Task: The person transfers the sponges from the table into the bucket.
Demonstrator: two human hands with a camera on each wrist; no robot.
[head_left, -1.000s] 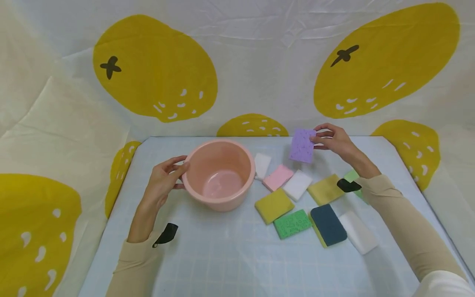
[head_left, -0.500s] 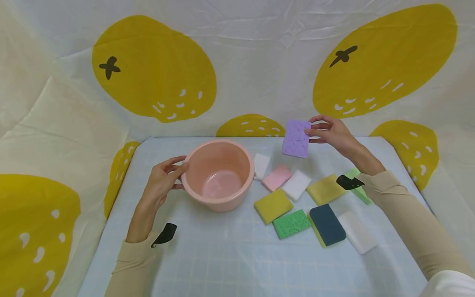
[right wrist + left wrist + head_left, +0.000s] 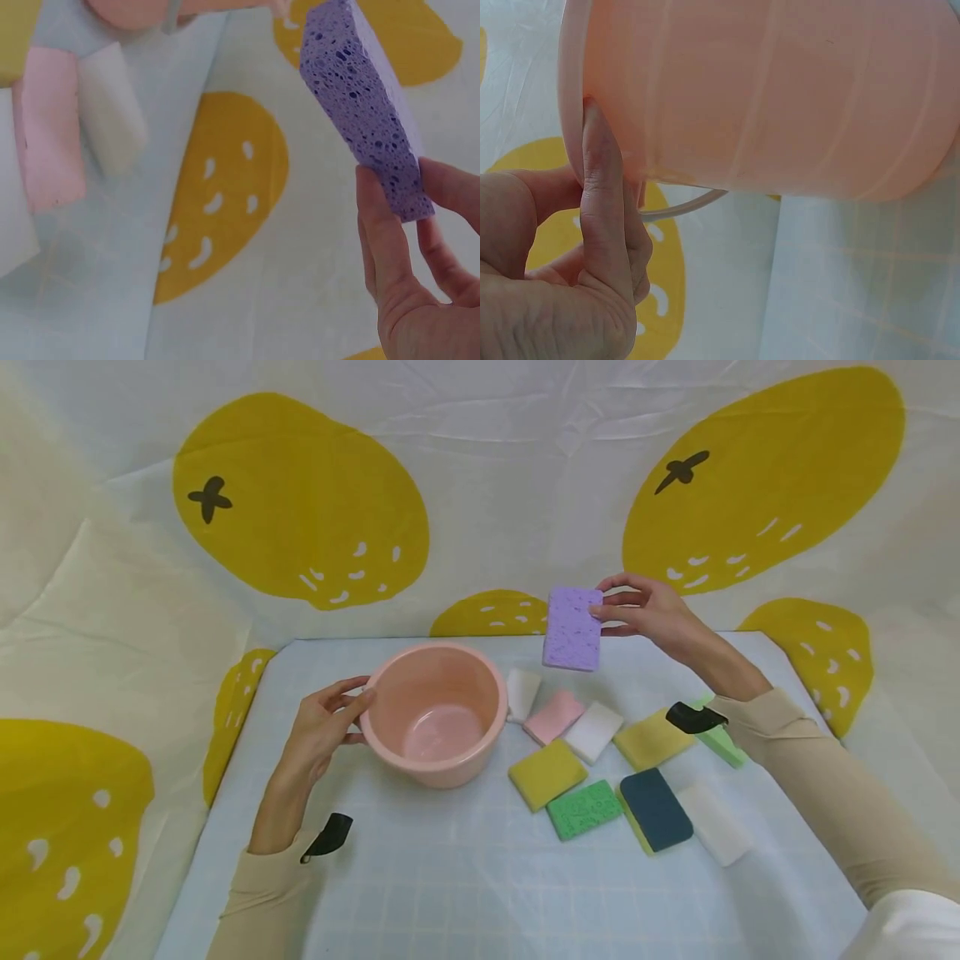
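In the head view a pink plastic bucket stands on the left half of the table, its mouth tipped toward me. My left hand pinches its rim at the left side; the left wrist view shows thumb and fingers on either side of that rim, beside a pale handle. Up at the table's back edge, my right hand holds a purple sponge by its right edge, raised above the other sponges. Its porous side faces the right wrist camera, with thumb and fingers pinching one end.
Right of the bucket lie several sponges: white, pink, yellow, green, a dark-topped yellow scouring sponge and a long white one. A lemon-print cloth hangs behind the table.
The right hand has lifted the purple sponge higher and carried it left, toward the bucket. The left hand stays on the rim, and the whole view has shifted slightly.
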